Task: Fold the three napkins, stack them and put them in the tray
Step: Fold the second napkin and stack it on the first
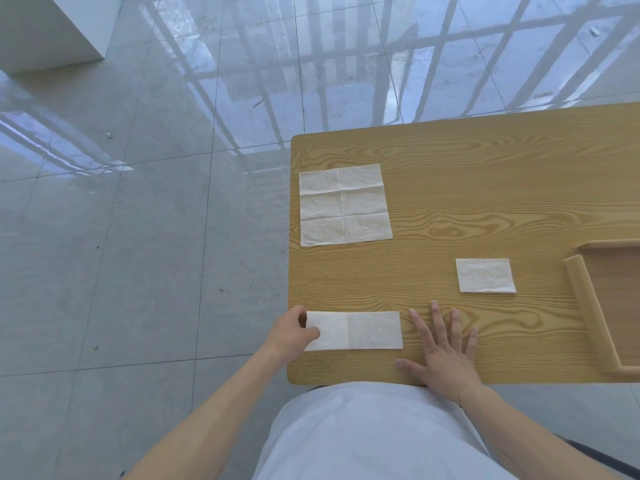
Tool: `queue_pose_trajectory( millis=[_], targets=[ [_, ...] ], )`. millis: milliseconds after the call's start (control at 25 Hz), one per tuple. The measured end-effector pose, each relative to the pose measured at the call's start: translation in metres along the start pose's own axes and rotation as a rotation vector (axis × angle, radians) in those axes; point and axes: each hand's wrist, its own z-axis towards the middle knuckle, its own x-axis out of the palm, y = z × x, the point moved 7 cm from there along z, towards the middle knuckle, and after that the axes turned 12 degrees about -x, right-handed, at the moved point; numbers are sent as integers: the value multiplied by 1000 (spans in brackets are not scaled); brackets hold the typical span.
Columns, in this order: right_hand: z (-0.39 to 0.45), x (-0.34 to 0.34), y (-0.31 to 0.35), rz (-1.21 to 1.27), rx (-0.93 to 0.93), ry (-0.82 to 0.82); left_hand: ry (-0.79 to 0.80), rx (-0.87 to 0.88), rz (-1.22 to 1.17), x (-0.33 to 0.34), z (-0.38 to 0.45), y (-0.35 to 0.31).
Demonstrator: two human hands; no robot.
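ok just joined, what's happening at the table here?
A person is folding napkins on a wooden table. The left hand pinches the left end of a half-folded napkin at the near edge; the right hand rests flat, open, beside it. One fully folded napkin lies near the tray, not in it. An unfolded napkin waits farther back. Nothing is stacked yet.

bare indoor room | glossy tiled floor (pixel 138 237) | wooden table (pixel 485 202)

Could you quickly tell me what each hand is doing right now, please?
Left hand: pinching the left end of the half-folded napkin.
Right hand: open, flat on the table, holding nothing.
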Motion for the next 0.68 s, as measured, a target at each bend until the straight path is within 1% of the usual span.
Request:
queue_pose_trajectory(
  millis=[120,240,480,600,680],
  targets=[
    [1,0,1,2,-5,-9,47,22,-130,8,-15,-19],
    [0,-2,2,4,-5,-23,113,37,-176,30,-23,-39],
    [-6,-13,3,-11,-5,-39,171,65,-109,86,-18,-70],
    [-9,-17,3,-25,-10,-39,181,44,-66,105,-13,-74],
    [-12,-19,2,0,-13,-46,226,34,-52,112,-13,-72]
  ],
)
